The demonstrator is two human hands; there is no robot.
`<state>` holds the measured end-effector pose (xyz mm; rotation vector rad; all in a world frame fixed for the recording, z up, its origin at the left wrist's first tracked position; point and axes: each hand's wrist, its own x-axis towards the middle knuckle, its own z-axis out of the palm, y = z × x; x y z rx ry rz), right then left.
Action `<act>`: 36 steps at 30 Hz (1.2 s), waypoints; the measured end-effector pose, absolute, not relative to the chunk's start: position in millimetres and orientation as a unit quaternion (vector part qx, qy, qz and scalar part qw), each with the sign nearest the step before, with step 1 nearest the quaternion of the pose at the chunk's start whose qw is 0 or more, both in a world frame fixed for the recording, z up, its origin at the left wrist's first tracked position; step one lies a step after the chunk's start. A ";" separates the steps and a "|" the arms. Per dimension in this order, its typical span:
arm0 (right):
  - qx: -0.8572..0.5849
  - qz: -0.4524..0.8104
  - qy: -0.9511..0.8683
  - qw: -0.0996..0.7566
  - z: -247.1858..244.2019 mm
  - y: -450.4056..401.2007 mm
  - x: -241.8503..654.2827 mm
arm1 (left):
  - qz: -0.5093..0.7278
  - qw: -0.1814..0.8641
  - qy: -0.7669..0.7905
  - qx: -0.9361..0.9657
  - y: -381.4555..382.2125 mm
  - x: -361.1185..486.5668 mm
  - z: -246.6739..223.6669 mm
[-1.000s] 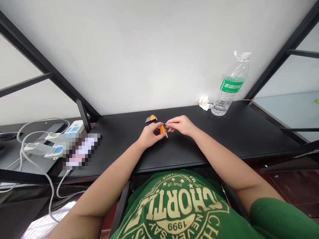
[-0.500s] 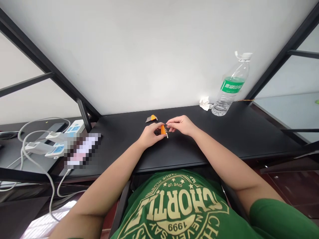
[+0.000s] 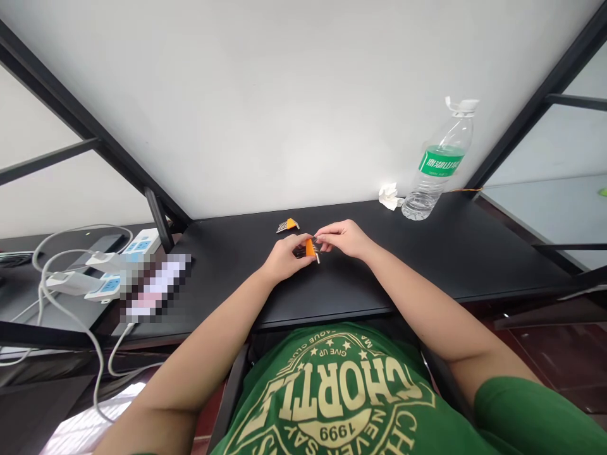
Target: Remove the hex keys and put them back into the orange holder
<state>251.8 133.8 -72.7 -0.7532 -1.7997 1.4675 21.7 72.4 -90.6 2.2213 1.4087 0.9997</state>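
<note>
My left hand (image 3: pixel 287 258) grips an orange hex key holder (image 3: pixel 310 248) between thumb and fingers, just above the black desk. Several metal hex keys (image 3: pixel 318 258) stick out of the holder on its right side. My right hand (image 3: pixel 344 237) is closed in a pinch at the upper right of the holder, on the end of a hex key; its fingertips partly hide that key. A second orange holder with several hex keys (image 3: pixel 290 224) lies on the desk just beyond my left hand.
A large clear bottle (image 3: pixel 434 165) with a green label stands at the back right, beside a crumpled white tissue (image 3: pixel 389 196). At left, a blurred-out phone (image 3: pixel 159 284) lies near a white power strip (image 3: pixel 142 245) with plugs and cables. The desk (image 3: pixel 227 253) meets a white wall.
Both hands stay nearly in place around the holder. My right fingertips have shifted very slightly at the hex key.
</note>
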 end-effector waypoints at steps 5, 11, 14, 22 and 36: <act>-0.291 0.548 -0.709 0.334 -71.6 135.3 253.5 | 0.358 0.146 0.498 0.776 71.9 20.6 -89.0; -0.273 0.590 -0.690 0.320 -70.0 141.6 257.1 | 0.380 0.147 0.484 0.774 70.4 21.5 -86.8; -0.265 0.594 -0.693 0.311 -73.4 143.0 256.7 | 0.383 0.186 0.485 0.764 71.0 19.8 -88.9; -0.236 0.613 -0.713 0.243 -81.8 137.7 249.1 | 0.360 0.180 0.474 0.783 68.5 23.8 -85.0; -0.327 0.532 -0.728 0.284 -73.3 145.1 257.8 | 0.352 0.168 0.492 0.778 70.7 19.8 -89.7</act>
